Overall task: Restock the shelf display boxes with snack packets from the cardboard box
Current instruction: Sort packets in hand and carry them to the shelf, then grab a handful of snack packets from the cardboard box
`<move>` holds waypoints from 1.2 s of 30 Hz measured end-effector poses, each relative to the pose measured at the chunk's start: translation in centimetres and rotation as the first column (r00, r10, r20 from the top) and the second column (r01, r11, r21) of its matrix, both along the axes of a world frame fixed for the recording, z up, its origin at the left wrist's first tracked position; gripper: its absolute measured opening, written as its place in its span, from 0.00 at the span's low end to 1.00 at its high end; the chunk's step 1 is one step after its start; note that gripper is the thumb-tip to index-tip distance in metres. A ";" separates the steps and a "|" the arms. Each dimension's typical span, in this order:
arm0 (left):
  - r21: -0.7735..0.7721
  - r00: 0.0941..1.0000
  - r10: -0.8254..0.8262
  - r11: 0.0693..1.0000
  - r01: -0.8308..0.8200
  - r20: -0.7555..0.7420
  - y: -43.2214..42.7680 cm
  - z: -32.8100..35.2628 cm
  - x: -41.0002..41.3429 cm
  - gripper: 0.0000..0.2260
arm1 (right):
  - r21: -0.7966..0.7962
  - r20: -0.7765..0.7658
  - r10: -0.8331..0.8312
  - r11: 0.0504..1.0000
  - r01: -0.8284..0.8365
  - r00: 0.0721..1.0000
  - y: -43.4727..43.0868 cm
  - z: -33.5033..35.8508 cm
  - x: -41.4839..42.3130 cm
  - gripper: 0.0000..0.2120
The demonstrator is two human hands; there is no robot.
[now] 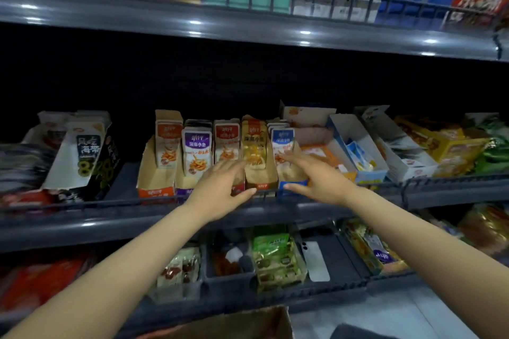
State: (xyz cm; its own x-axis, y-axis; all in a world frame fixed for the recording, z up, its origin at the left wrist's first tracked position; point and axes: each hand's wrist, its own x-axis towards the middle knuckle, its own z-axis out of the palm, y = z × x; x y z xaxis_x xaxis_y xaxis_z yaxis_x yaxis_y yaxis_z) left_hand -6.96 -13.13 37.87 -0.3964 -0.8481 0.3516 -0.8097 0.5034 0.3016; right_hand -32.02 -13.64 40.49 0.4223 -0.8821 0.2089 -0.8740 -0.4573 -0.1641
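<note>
Head view, yellow display box [259, 177], upright snack packets [253, 146]

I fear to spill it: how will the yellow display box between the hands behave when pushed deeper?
The yellow display box looks like thin open card, so it probably flexes under a squeeze. Its packets stand tall at the back, so it may tip; push low. The blue display box sits tight beside it and may drag along.
</note>
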 end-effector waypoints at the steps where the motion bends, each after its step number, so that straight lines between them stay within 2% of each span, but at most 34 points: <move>1: -0.004 1.000 -0.011 1.000 0.011 0.003 1.0 -0.9 0.7 0.30 | 0.018 0.005 0.013 1.000 -0.013 1.000 1.2 -0.9 0.4 0.33; 5: 0.049 0.999 -0.031 0.998 0.029 0.037 4.8 -5.8 3.4 0.29 | 0.161 0.048 0.054 0.985 -0.061 0.997 5.2 -6.2 2.0 0.33; 11: 0.276 0.978 -0.052 0.961 -0.006 0.200 9.0 -16.0 7.6 0.37 | 0.357 -0.065 0.040 0.934 -0.014 0.997 8.2 -16.7 3.9 0.34; 14: 0.396 0.961 -0.019 0.913 -0.095 0.275 10.6 -21.0 9.5 0.31 | 0.438 -0.096 0.008 0.898 0.035 0.995 9.1 -21.8 4.6 0.35; 19: 0.512 0.914 0.005 0.827 -0.232 0.405 11.9 -26.9 11.0 0.31 | 0.586 -0.161 -0.042 0.800 0.129 0.986 11.3 -29.7 5.2 0.34; 24: 0.622 0.914 0.043 0.719 -0.309 0.404 12.5 -32.1 11.1 0.32 | 0.709 -0.123 -0.145 0.679 0.189 0.982 13.7 -36.8 5.3 0.33; 28: 0.712 0.932 0.094 0.619 -0.330 0.351 12.8 -35.6 10.5 0.29 | 0.820 -0.078 -0.255 0.534 0.207 0.964 14.6 -40.9 5.9 0.29; 30: 0.748 0.942 0.101 0.584 -0.316 0.319 13.2 -37.4 10.6 0.27 | 0.858 -0.054 -0.265 0.481 0.180 0.963 14.9 -44.3 5.7 0.32; 33: 0.815 0.950 0.076 0.496 -0.300 0.303 14.0 -39.8 10.6 0.26 | 0.881 -0.049 -0.298 0.436 0.182 0.953 15.6 -45.6 7.0 0.31; 36: 0.874 0.958 0.082 0.395 -0.283 0.274 14.9 -41.7 10.1 0.26 | 0.928 -0.020 -0.416 0.330 0.171 0.909 16.0 -46.9 8.0 0.30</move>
